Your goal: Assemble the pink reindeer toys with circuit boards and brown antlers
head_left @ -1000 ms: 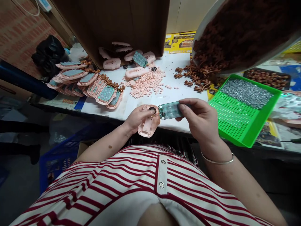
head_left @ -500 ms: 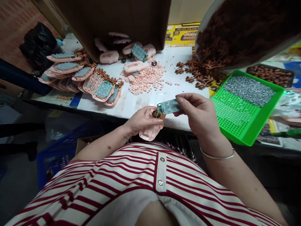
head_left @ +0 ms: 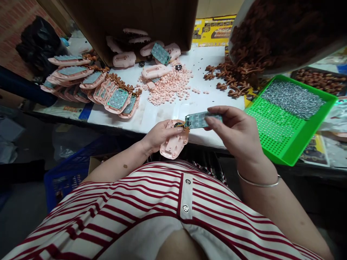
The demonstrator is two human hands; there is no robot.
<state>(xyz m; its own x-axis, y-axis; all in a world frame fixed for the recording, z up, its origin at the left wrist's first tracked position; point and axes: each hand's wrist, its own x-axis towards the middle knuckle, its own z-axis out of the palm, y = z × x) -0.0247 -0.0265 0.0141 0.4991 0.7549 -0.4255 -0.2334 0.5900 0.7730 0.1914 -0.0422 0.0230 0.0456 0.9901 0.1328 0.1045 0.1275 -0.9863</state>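
My left hand [head_left: 158, 135] grips a pink plastic shell [head_left: 175, 143] at the table's near edge, inner side up, with a small round black part near its top. My right hand [head_left: 235, 130] pinches a small green circuit board [head_left: 199, 119] by its right end and holds it just above the shell's upper end. Thin wires seem to join the board to the shell. A silver bangle [head_left: 257, 182] sits on my right wrist.
A green perforated tray [head_left: 273, 131] with a heap of small metal screws [head_left: 294, 99] stands to the right. Loose pink buttons [head_left: 169, 88] and brown rubber pieces [head_left: 234, 79] lie behind. Assembled pink shells [head_left: 108, 94] are stacked at the left, and a cardboard box [head_left: 130, 25] stands behind.
The board swung from lying level beside the shell to a tilt, and now sits level again over the shell's top. My left hand turned the shell slightly.
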